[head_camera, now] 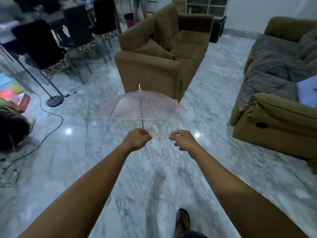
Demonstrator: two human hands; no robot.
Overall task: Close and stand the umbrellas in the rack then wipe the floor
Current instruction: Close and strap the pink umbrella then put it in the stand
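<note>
1. Pink, see-through plastic marks the umbrella in the head view. It is fully open and upright above the marble floor, mid-room, just on the near side of the brown armchair.
2. The left hand is wrapped round the handle, whose pink end shows below the fist. The dark shaft rises from it into the canopy.
3. The right hand hangs just right of the left, apart from it, with fingers loosely curled on nothing.
4. To close it well, the left grip should probably stay firm and the shaft upright. The right hand would reach up under the canopy, free the catch and draw the runner down, with the ribs clear of the armchair.
5. No rack shows here.
</note>
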